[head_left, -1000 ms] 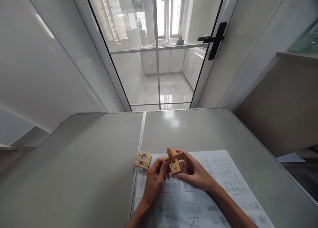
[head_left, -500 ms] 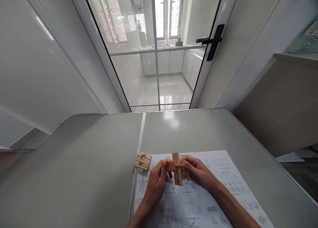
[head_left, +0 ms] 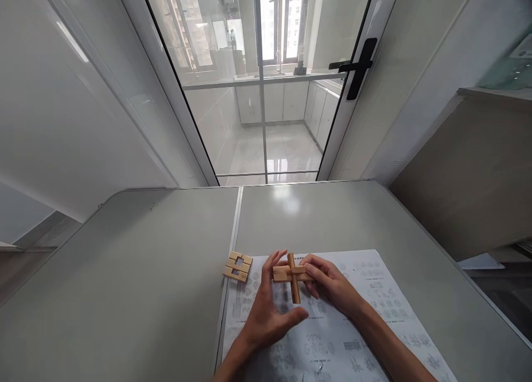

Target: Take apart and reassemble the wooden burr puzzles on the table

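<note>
Above the printed sheet, a cross-shaped wooden interlocking puzzle (head_left: 295,285) is held up by my right hand (head_left: 328,282), whose thumb and fingers pinch its right arm. One bar of the puzzle runs upright in view, and a paler piece crosses it sideways. My left hand (head_left: 268,310) is spread around the left side, thumb stretched out below and fingers raised beside the left end. Whether those fingertips brush the wood, I cannot tell. To the left, a flat group of notched wooden pieces (head_left: 238,266) lies at the sheet's upper left corner.
The white sheet (head_left: 399,315) with printed puzzle diagrams lies under my hands on the grey table (head_left: 166,271). A seam (head_left: 238,215) crosses the tabletop. Beyond the far edge stands a glass door with a black handle (head_left: 361,69).
My left hand has let go of the puzzle and opened, its thumb swinging down and away. The puzzle has turned in my right hand, so its upright bar now looks narrower.
</note>
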A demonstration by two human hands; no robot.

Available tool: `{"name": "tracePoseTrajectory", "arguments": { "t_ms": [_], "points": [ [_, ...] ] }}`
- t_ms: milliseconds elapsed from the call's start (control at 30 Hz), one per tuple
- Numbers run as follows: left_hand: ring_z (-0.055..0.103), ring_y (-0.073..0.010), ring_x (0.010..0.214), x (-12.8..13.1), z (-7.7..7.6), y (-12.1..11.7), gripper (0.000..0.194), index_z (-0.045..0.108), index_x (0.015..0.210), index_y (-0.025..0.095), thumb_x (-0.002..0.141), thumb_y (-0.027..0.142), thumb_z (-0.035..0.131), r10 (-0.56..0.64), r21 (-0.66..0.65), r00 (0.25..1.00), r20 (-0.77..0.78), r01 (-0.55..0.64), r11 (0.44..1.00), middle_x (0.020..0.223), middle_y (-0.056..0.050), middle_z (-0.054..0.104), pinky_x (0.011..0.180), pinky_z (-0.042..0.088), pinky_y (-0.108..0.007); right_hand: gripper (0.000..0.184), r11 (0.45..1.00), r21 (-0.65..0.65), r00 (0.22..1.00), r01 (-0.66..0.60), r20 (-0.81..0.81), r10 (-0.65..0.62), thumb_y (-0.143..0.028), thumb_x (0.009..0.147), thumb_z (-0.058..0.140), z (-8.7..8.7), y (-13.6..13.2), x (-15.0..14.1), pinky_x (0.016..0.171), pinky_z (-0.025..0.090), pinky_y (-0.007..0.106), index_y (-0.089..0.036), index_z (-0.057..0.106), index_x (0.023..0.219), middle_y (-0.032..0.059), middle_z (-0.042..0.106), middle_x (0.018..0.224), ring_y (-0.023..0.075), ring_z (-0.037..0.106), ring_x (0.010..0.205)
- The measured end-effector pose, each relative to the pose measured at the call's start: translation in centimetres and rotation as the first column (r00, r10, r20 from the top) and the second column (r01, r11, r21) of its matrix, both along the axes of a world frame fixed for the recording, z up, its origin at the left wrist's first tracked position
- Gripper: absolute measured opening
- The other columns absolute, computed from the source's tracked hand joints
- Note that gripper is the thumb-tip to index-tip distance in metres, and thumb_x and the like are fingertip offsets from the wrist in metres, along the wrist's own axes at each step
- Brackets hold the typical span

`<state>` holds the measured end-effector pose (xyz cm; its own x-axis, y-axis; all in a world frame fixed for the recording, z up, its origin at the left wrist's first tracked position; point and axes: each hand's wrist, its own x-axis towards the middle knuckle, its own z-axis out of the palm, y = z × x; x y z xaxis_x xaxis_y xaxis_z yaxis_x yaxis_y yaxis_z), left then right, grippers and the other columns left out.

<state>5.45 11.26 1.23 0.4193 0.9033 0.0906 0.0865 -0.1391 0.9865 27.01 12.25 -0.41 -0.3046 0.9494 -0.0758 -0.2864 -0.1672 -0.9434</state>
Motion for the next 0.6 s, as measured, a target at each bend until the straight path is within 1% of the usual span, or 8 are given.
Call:
{"name": "tracePoseTrajectory", "arguments": {
  "t_ms": [33,100,167,233,300,433,533,600],
  "points": [
    [0.039,-0.0384,0.155,0.1,0.0,0.0,0.108,0.024,0.166,0.031,0.082,0.063,0.083,-0.013,-0.005,1.0,-0.008,0.013,1.0,0.172,-0.016,0.033,0.128,0.031,-0.06,0.039,1.0,0.001,1.0,-0.002,0.004,0.002,-0.057,0.102,0.066,0.0,0.0,0.0,0.062,0.039,0.028,-0.018,0.065,0.097,-0.0055,0.055,0.062,0.0117,0.046,0.053],
    [0.035,-0.0389,0.157,0.1,-0.1,-0.1,0.115,0.025,0.165,0.032,0.075,0.053,0.093,-0.026,-0.021,0.999,-0.019,0.026,0.999,0.172,-0.016,0.033,0.13,0.027,-0.062,0.039,1.0,0.006,1.0,-0.002,0.014,0.002,-0.057,0.102,0.066,0.1,0.0,0.0,0.061,0.039,0.028,-0.018,0.065,0.096,-0.0055,0.055,0.061,0.0117,0.046,0.052],
    [0.034,-0.0389,0.159,0.2,-0.3,0.0,0.118,0.028,0.165,0.033,0.07,0.047,0.098,-0.018,-0.033,0.999,-0.027,0.018,0.999,0.17,-0.016,0.037,0.131,0.024,-0.063,0.04,1.0,0.013,1.0,0.0,0.023,0.0,-0.058,0.102,0.066,0.1,-0.1,0.0,0.06,0.038,0.029,-0.018,0.064,0.094,-0.0055,0.055,0.061,0.0117,0.045,0.051],
    [0.038,-0.0392,0.157,0.2,-0.5,0.0,0.121,0.031,0.164,0.033,0.066,0.044,0.101,0.007,-0.037,0.999,-0.034,-0.008,0.999,0.167,-0.016,0.044,0.13,0.026,-0.063,0.041,1.0,0.02,1.0,-0.007,0.025,0.007,-0.059,0.101,0.067,0.1,-0.1,0.0,0.058,0.038,0.028,-0.018,0.064,0.092,-0.0055,0.054,0.061,0.0114,0.045,0.05],
    [0.046,-0.0397,0.151,0.1,-0.5,0.1,0.121,0.035,0.162,0.031,0.062,0.042,0.103,0.027,-0.035,0.999,-0.041,-0.029,0.999,0.162,-0.016,0.049,0.127,0.033,-0.062,0.041,0.999,0.025,0.999,-0.025,0.031,0.025,-0.058,0.1,0.068,0.1,-0.1,0.1,0.056,0.037,0.027,-0.018,0.064,0.091,-0.005,0.056,0.062,0.0108,0.046,0.049],
    [0.06,-0.0373,0.135,0.1,0.1,0.1,0.108,0.049,0.152,0.029,0.06,0.045,0.103,0.035,-0.003,0.998,-0.052,-0.035,0.999,0.15,-0.013,0.059,0.118,0.046,-0.055,0.039,0.998,0.042,0.999,-0.039,0.011,0.039,-0.057,0.099,0.07,0.2,-0.1,0.0,0.054,0.037,0.025,-0.019,0.064,0.098,-0.0042,0.06,0.063,0.0098,0.048,0.048],
    [0.064,-0.035,0.126,0.2,0.5,-0.1,0.104,0.051,0.15,0.029,0.061,0.048,0.102,0.052,0.03,0.997,-0.053,-0.051,0.998,0.141,-0.012,0.064,0.113,0.05,-0.053,0.037,0.999,0.047,0.999,-0.026,-0.036,0.028,-0.055,0.099,0.072,-0.1,-0.1,0.0,0.055,0.036,0.025,-0.019,0.062,0.098,-0.0053,0.059,0.061,0.0093,0.047,0.048],
    [0.064,-0.0352,0.125,0.3,0.6,-0.2,0.104,0.051,0.15,0.028,0.062,0.051,0.101,0.069,0.048,0.996,-0.062,-0.066,0.997,0.14,-0.012,0.064,0.112,0.051,-0.053,0.037,0.999,0.034,0.999,-0.016,-0.05,0.018,-0.054,0.099,0.073,-0.3,-0.1,0.1,0.055,0.036,0.025,-0.019,0.061,0.096,-0.005,0.059,0.062,0.0093,0.047,0.049]
  ]
}}
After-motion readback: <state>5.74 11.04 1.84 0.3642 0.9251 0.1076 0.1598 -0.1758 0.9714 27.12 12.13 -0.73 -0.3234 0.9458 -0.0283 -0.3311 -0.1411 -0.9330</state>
